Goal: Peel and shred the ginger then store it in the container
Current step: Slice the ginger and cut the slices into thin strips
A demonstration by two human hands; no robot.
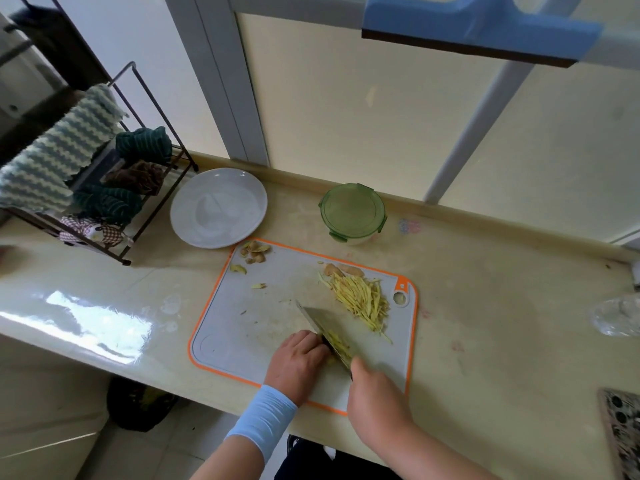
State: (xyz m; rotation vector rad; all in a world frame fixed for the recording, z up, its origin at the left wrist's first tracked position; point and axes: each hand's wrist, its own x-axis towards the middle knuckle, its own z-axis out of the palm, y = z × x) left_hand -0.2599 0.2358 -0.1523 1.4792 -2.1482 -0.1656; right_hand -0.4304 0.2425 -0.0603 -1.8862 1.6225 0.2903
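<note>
Cloths (59, 157), about five, hang far to the left of the left hand (298, 362), well apart from the cutting. One white plate (218, 207) is set beyond and to the left of that hand, and nothing can be seen on it. Peel scraps (254, 252) are kept in one cluster beyond the left hand, at the far left corner of the single cutting board (242, 334), with two stray bits nearer, presumably so that waste is not mixed with the shreds. The left hand's fingers are curled down over a ginger piece (330, 358), largely hidden, knuckles against the blade so that the cut is guided. One knife (317, 323) is clasped at its handle by the right hand (374, 393), edge down on the board. One heap of ginger shreds (360, 299) lies beyond the right hand, with what look like two uncut stubs (343, 270) at its far end. One container (352, 211), green lid on, waits farther beyond, judged ready for filling. One clear bottle (620, 315) lies far to the right.
</note>
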